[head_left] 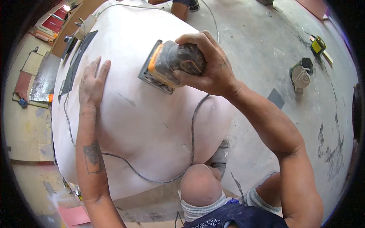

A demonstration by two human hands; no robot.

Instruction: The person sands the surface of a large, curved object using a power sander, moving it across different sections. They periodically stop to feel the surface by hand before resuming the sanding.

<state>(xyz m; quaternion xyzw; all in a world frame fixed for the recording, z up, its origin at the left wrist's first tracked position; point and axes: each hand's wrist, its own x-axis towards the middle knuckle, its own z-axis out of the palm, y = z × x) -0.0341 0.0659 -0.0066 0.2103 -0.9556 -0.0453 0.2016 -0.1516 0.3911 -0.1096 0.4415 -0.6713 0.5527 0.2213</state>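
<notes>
Item: orbital sander, dusty black body with an orange band, tilted over the upper middle of the large white curved form. I have it grasped in my right hand, fingers and thumb wrapped round its rounded top. Its plate faces left and down in my view; whether an edge touches the white surface, I cannot tell.

Item: left hand, released and holding nothing, laid palm down on the form, left of the sander and well apart from it.

Item: dark cable, curving across the near part of the form.

Item: long dark strip, along the form's left edge, just beside the left hand.

Item: dark grey sheet, on the concrete floor to the right.

Item: dusty bucket, on the floor beyond that sheet.

Item: another person's leg, by the form's far edge
</notes>
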